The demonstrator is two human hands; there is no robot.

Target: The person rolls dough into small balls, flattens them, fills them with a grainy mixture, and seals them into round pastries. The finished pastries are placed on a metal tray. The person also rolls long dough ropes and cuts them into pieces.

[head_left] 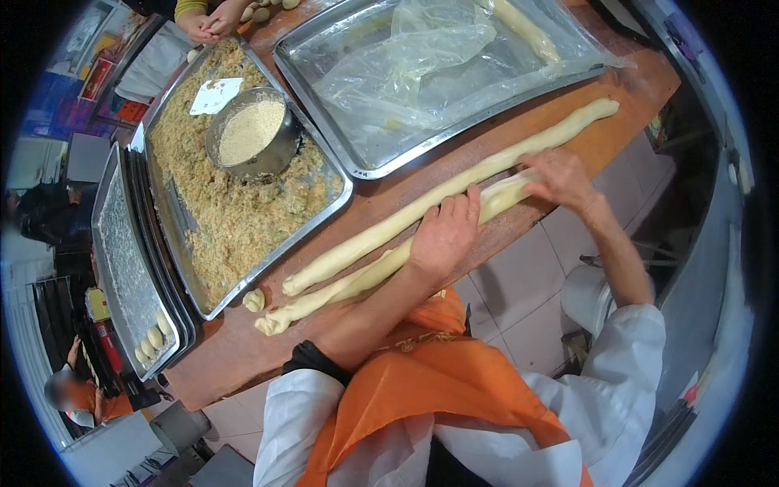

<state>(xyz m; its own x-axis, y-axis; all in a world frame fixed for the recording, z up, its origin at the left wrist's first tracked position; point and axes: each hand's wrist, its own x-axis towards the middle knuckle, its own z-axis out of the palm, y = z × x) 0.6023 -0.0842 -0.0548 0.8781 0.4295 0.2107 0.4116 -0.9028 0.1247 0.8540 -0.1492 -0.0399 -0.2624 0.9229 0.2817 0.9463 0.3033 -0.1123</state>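
Two long pale dough ropes lie side by side on the wooden work table. The far dough rope [450, 196] is smooth and nearly straight. The near dough rope [353, 281] is uneven, with a folded, lumpy left end and a flattened, opened stretch towards the right. My left hand [447, 234] lies over the middle of the near rope, fingers curled around its far side; the thumb is partly hidden. At the right part of that rope, my right hand [557, 178] grips the dough edge. A small dough lump [254, 300] sits by the ropes' left ends.
A metal tray [339, 204] of crumbly filling bears a metal bowl [252, 134] and a white scraper [216, 96]. Plastic sheeting [420, 61] covers dough in another tray [371, 172]. Stacked trays [131, 255] overhang the left edge. A co-worker's hands [213, 21] are beyond.
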